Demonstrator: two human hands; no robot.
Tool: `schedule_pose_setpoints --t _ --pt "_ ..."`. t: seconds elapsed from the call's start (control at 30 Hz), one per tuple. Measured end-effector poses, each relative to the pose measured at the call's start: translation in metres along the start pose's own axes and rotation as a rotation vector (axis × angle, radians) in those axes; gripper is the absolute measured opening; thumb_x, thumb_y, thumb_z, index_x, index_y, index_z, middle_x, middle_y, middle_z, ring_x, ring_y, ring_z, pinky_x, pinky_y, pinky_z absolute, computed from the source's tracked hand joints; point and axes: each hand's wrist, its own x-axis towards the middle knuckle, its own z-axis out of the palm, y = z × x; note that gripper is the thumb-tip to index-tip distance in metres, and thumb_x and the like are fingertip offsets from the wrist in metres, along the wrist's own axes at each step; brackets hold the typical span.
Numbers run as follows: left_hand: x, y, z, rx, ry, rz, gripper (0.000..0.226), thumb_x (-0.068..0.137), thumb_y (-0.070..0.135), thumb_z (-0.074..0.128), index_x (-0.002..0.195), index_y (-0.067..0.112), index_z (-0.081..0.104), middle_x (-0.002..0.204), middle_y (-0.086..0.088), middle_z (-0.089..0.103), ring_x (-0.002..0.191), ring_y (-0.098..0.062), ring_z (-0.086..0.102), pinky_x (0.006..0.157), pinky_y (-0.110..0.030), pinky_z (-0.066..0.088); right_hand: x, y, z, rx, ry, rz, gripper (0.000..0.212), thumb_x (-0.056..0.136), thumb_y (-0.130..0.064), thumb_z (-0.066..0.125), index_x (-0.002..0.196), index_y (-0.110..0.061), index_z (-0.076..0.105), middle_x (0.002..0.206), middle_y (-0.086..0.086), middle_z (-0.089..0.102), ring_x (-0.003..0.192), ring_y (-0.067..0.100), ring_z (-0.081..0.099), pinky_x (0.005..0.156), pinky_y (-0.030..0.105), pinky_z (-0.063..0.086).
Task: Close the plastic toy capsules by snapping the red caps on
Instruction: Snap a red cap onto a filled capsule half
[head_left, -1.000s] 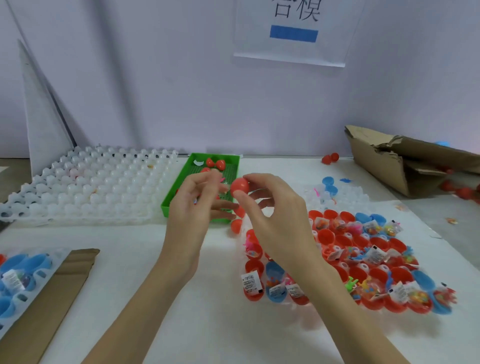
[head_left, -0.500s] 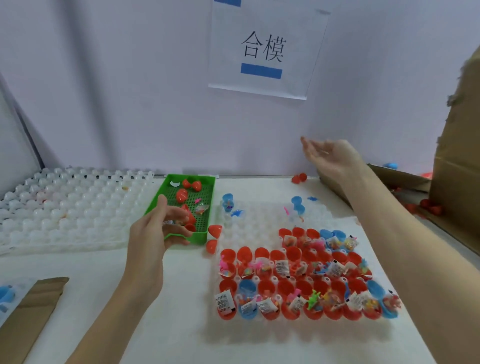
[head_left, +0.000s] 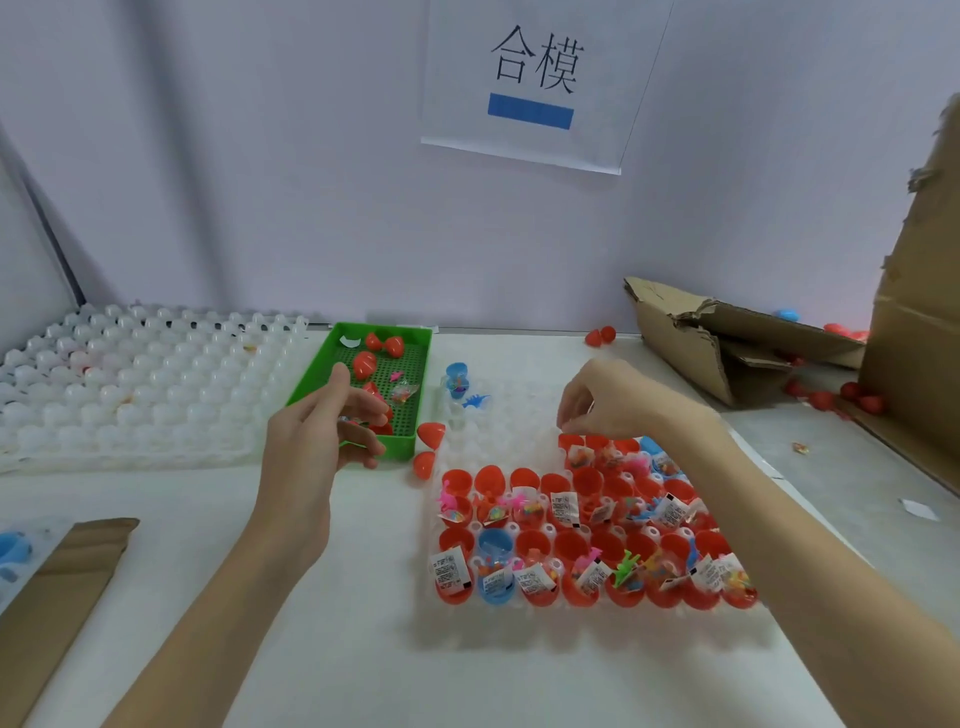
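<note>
Capsule halves of red and blue plastic (head_left: 582, 551), filled and uncapped, are seated in the clear moulded tray (head_left: 519, 415) at the near right. Since half a second ago the right hand (head_left: 618, 400) has been brought down from near the torn brown cardboard box (head_left: 727, 338) to the tray's far row, fingertips pinched together; probably the next capsule is being picked. Whether anything is gripped cannot be told. The left hand (head_left: 322, 431) is held loosely curled at the green perforated plastic tray (head_left: 410, 441) of red plastic caps (head_left: 384, 345).

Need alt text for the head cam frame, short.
A person's right hand reaches down to open red capsule halves filled with small toys in a clear tray; the left hand hovers at a green tray of red caps.
</note>
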Motion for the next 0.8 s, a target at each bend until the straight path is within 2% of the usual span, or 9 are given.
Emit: schedule_pose_setpoints --t 0.07,0.2,0.3,0.4,0.5,0.53,0.6,0.7,0.8 --pt "-0.002 0.001 0.001 0.005 -0.011 -0.004 0.055 0.108 0.038 0.053 0.061 0.019 0.074 0.072 -0.005 0.07 0.055 -0.016 0.06 0.056 -0.031 0.049 -0.001 0.003 0.001 -0.03 -0.019 0.004 0.012 0.089 -0.012 0.076 0.1 -0.014 0.081 0.098 0.003 0.076 0.087 0.014 0.071 0.085 0.035 0.062" --pt "-0.003 0.001 0.003 0.039 -0.021 -0.014 0.052 0.108 0.036 0.054 0.065 0.014 0.073 0.075 -0.007 0.069 0.056 -0.017 0.06 0.057 -0.031 0.049 0.002 0.004 0.007 -0.105 0.026 -0.001 0.008 0.089 -0.015 0.078 0.096 -0.013 0.081 0.092 -0.001 0.069 0.079 0.011 0.066 0.07 0.022 0.055" --pt "-0.002 -0.001 0.002 0.079 -0.059 -0.022 0.045 0.106 0.035 0.058 0.069 0.011 0.073 0.077 -0.006 0.07 0.059 -0.017 0.061 0.057 -0.03 0.051 0.004 0.006 0.004 -0.109 0.061 -0.025 0.009 0.09 -0.013 0.075 0.097 -0.011 0.081 0.096 0.004 0.075 0.074 0.006 0.063 0.074 0.024 0.058" --pt "-0.003 -0.004 0.0 0.121 -0.143 0.041 0.03 0.101 0.029 0.066 0.076 0.013 0.074 0.077 -0.001 0.07 0.065 -0.017 0.063 0.059 -0.029 0.052 0.005 0.005 -0.009 -0.098 0.069 -0.026 0.011 0.092 -0.016 0.073 0.1 -0.011 0.079 0.094 0.002 0.074 0.071 0.004 0.061 0.063 0.013 0.051" --pt "-0.005 -0.005 0.001 0.262 -0.225 0.179 0.003 0.094 0.021 0.076 0.091 0.019 0.076 0.083 0.005 0.073 0.075 -0.014 0.068 0.067 -0.026 0.058 0.004 -0.005 -0.023 -0.036 0.133 -0.015 0.009 0.093 -0.02 0.073 0.096 -0.014 0.078 0.089 -0.001 0.074 0.069 0.006 0.063 0.059 0.013 0.047" --pt "-0.007 -0.007 0.004 0.32 -0.25 0.206 0.008 0.091 0.021 0.079 0.097 0.023 0.076 0.089 0.006 0.074 0.08 -0.012 0.07 0.07 -0.024 0.059 0.003 -0.01 -0.025 0.002 0.157 -0.015 0.007 0.092 -0.021 0.073 0.093 -0.016 0.078 0.086 -0.002 0.074 0.069 0.006 0.063 0.058 0.014 0.046" --pt "-0.012 -0.01 0.01 0.386 -0.318 0.235 0.031 0.085 0.023 0.085 0.111 0.03 0.072 0.103 0.009 0.071 0.092 -0.01 0.071 0.076 -0.022 0.06 -0.001 -0.027 -0.024 0.067 0.187 -0.031 0.006 0.093 -0.022 0.072 0.087 -0.021 0.075 0.078 -0.008 0.07 0.067 0.006 0.062 0.054 0.014 0.045" --pt "-0.023 -0.016 0.02 0.429 -0.404 0.268 0.056 0.079 0.025 0.09 0.128 0.036 0.063 0.123 0.009 0.065 0.108 -0.007 0.069 0.085 -0.022 0.06 -0.008 -0.057 -0.012 0.161 0.2 -0.079 0.009 0.091 -0.022 0.07 0.083 -0.021 0.074 0.079 -0.008 0.071 0.067 0.008 0.062 0.054 0.014 0.045" --pt "-0.026 -0.02 0.024 0.436 -0.319 0.314 0.045 0.083 0.017 0.088 0.122 0.025 0.066 0.117 0.009 0.07 0.102 -0.007 0.072 0.086 -0.022 0.06 -0.014 -0.081 0.004 0.247 0.211 -0.08 0.011 0.089 -0.02 0.069 0.081 -0.015 0.075 0.081 -0.001 0.073 0.075 0.016 0.066 0.061 0.025 0.053"
